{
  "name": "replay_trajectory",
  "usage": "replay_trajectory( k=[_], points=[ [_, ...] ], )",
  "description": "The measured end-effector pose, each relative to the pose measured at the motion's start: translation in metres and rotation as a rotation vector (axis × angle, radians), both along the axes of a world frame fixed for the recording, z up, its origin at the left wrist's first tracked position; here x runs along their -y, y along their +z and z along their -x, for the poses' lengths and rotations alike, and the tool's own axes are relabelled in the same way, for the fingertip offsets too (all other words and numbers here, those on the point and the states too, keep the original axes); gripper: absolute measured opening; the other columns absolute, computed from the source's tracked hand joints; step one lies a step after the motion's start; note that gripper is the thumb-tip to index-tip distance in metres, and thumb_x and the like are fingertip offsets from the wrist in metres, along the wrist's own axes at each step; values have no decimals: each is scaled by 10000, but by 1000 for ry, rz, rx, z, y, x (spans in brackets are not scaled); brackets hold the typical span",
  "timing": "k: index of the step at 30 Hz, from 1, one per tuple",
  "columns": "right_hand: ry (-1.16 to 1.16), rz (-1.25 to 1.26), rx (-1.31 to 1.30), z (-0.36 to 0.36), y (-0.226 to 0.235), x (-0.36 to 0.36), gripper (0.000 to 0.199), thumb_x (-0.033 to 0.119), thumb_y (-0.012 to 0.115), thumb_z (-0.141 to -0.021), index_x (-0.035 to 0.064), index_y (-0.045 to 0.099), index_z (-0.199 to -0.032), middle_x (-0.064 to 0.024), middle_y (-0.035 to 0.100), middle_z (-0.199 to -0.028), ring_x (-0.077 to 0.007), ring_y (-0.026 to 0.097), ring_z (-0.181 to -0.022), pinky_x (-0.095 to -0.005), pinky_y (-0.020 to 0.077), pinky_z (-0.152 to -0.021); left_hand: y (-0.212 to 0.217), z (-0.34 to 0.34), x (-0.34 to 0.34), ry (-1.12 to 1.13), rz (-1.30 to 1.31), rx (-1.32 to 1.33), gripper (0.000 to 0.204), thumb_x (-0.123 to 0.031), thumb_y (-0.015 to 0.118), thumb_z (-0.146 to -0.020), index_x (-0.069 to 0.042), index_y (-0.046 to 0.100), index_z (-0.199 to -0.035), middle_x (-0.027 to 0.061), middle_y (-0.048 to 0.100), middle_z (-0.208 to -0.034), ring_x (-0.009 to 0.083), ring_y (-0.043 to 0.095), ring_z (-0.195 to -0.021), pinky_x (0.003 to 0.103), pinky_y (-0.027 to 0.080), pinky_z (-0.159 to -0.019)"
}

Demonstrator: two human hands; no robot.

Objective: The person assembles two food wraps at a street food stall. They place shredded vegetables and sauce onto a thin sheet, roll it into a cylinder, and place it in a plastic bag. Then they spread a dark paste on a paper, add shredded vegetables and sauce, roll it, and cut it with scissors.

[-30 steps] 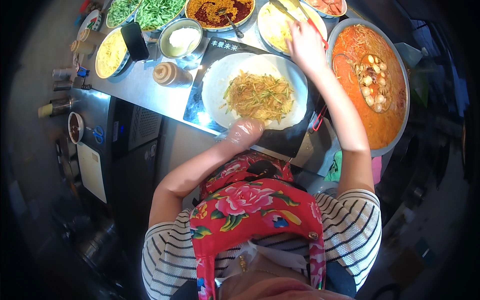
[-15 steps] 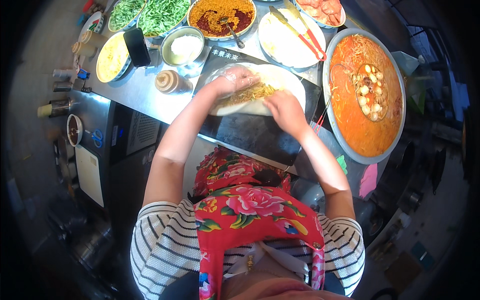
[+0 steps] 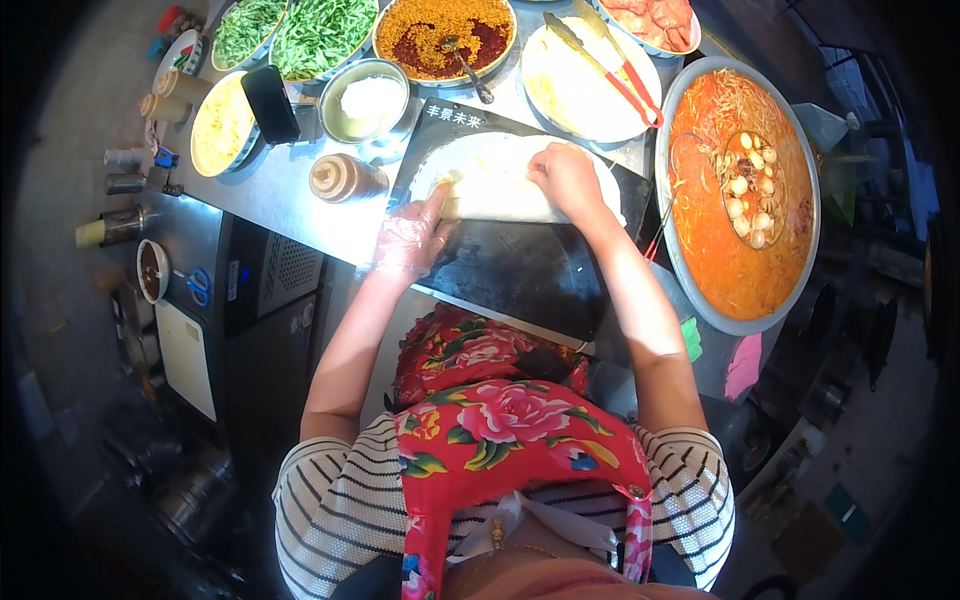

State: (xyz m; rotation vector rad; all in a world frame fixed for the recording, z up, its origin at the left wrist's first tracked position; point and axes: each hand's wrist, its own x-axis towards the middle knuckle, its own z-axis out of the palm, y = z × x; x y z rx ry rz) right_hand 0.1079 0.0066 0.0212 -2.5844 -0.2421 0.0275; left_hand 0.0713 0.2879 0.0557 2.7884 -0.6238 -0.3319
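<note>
A thin white wrap (image 3: pixel 500 203) lies on a black board, its near side folded over so that most of the filling is hidden. My left hand (image 3: pixel 410 238), in a clear plastic glove, is at the near left corner of the wrap, with the thumb and fingertips closed on its edge. Bare and coming from the right, my right hand (image 3: pixel 568 182) pinches the folded edge toward the right part of the wrap. The far part of the sheet spreads flat beyond both hands.
A squeeze bottle (image 3: pixel 345 178) and a metal bowl of white paste (image 3: pixel 334 126) stand left of the board. Right is a large basin (image 3: pixel 690 290) of red broth. Behind are a plate (image 3: pixel 545 112) with tongs (image 3: pixel 625 85), a spice bowl (image 3: pixel 388 58) and a phone (image 3: pixel 270 104).
The near side of the wrap has been folded away from me, covering the shredded filling. My left hand has moved from the filling to the near left corner; my right hand has moved farther away.
</note>
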Motion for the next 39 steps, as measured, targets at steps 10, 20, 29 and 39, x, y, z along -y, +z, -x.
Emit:
replay_trajectory(
  k=[10, 20, 29, 39],
  points=[
    [12, -99, -109, -5, -3, 3, 119, 175, 722, -740, 58, 713, -764, -151, 650, -813, -354, 633, -851, -450, 499, -775, -13, -43, 48, 98, 756, -156, 246, -223, 566, -963, -89, 705, -1115, 152, 719, -943, 341, 683, -832, 414, 540, -739],
    [74, -165, -9, -1, 2, 14, 127, 164, 655, -803, 49, 708, -805, -167, 652, -859, -357, 639, -865, -457, 504, -799, -41, -4, 95, -359, 97, 543, 367, -152, 537, -869, -35, 605, -1210, 95, 610, -1083, 244, 583, -1040, 400, 436, -976],
    [-429, 190, -215, 82, 2, 82, 189, 191, 643, -864, 3, 637, -847, -138, 640, -792, -269, 631, -734, -410, 514, -711, -35, -5, 98, -383, 49, 396, 479, -111, 546, -857, -86, 548, -1335, 103, 607, -1115, 255, 581, -1088, 428, 423, -1022],
    [-102, -69, 238, 97, 2, -8, 392, 87, 648, -834, -59, 530, -1179, -269, 595, -1188, -393, 557, -1192, -473, 411, -1051, -42, -5, 98, -364, 58, 424, 496, -133, 559, -852, -111, 548, -1348, 106, 613, -1129, 267, 585, -1063, 427, 435, -1014]
  ],
)
